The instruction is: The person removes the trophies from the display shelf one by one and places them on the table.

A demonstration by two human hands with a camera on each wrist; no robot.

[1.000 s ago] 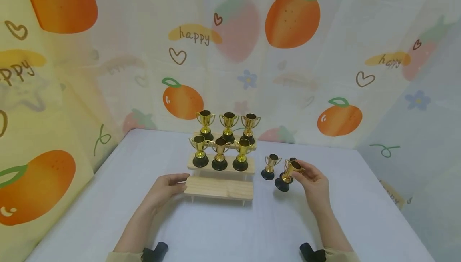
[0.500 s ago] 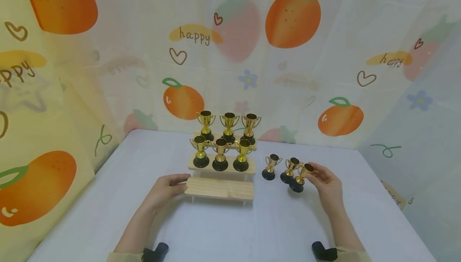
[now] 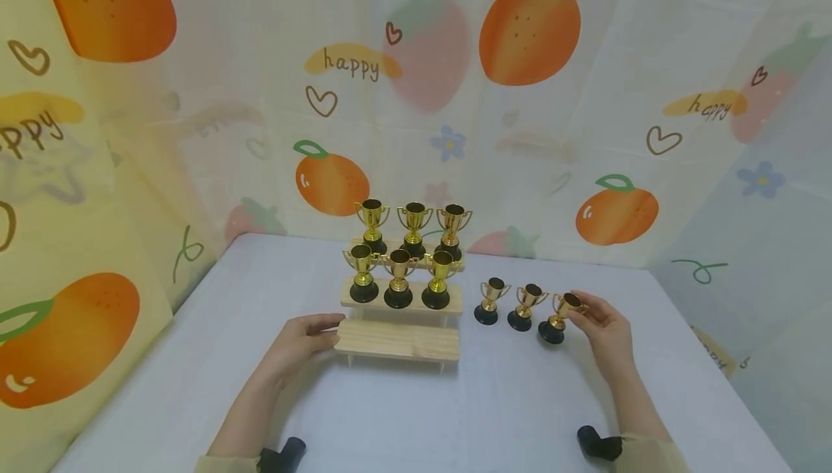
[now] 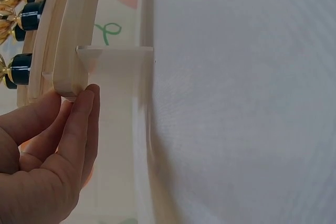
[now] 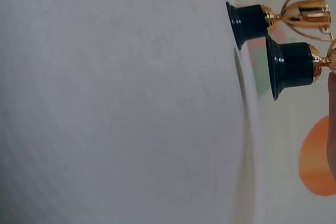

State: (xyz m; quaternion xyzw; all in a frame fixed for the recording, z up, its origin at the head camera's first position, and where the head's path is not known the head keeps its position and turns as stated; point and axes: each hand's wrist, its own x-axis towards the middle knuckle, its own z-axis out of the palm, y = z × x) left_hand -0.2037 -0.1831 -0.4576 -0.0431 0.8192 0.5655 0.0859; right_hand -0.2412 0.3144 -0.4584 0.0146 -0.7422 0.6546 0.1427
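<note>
A person's right hand [image 3: 607, 330], its grip pinching, holds a small gold-and-black two-handled trophy [image 3: 557, 321] tilted just above the white cloth-covered worktop [image 3: 416, 419], beside two matching trophies [image 3: 525, 305]. The left hand [image 3: 300, 341] pinches a pale wooden tiered stand [image 3: 399, 341].

This looks like a curtained-off work nook, with a white-covered table [image 3: 507, 408] backed and flanked by pale cloth [image 3: 253, 47] printed with oranges [image 3: 529, 36] and the word "happy".
</note>
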